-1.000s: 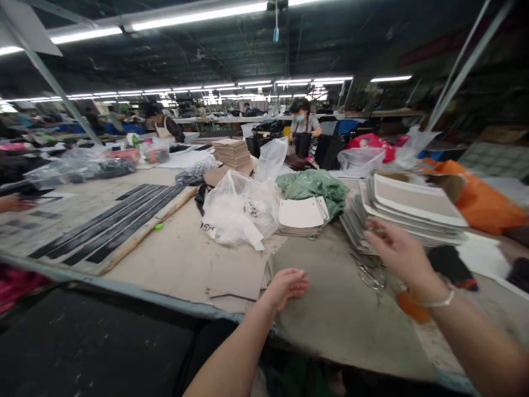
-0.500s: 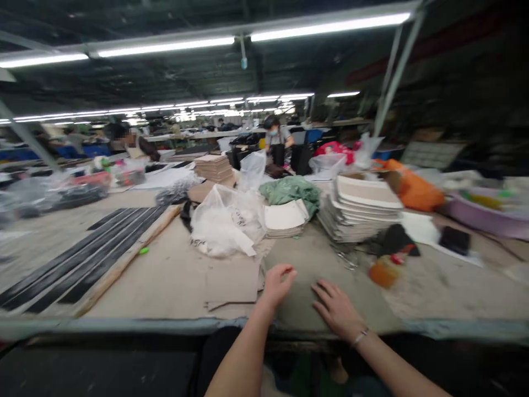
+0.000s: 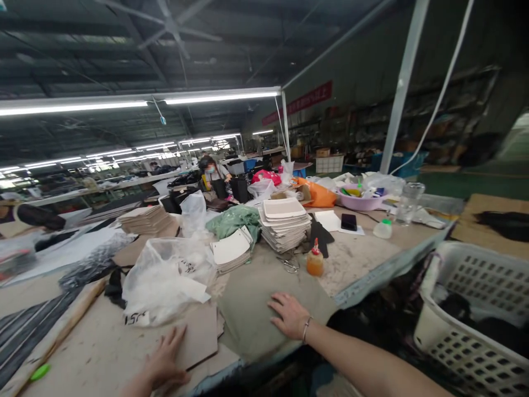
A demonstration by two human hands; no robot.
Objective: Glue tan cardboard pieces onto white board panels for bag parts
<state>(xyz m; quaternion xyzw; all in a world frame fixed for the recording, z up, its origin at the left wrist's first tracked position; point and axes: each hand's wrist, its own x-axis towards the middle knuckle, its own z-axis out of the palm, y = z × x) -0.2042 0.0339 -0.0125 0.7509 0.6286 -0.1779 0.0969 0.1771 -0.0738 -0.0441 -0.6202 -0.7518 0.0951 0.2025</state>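
Observation:
My left hand [image 3: 166, 361] lies flat with fingers spread on a brown cardboard sheet [image 3: 200, 339] at the table's near edge. My right hand [image 3: 290, 314], a bracelet on its wrist, rests flat and open on an olive-grey cloth [image 3: 252, 309] spread over the table. Neither hand holds anything. Beyond the cloth lie scissors [image 3: 288, 263], an orange glue bottle [image 3: 314, 260] with a red tip, and a tall stack of white cut pieces [image 3: 285, 220]. A smaller fanned stack of white pieces [image 3: 231, 252] sits to its left.
A clear plastic bag [image 3: 165, 278] bulges left of the cloth, a green bag [image 3: 233, 219] behind it. A phone [image 3: 349, 221], a small bottle [image 3: 383, 228] and a pink basin [image 3: 362, 199] lie farther right. A white slotted basket [image 3: 471, 303] stands right of the table. A masked person [image 3: 215, 175] works behind.
The view has swung right. My right hand dropped from the white stack onto the cloth. My left hand slid from the cloth's edge down onto the cardboard sheet.

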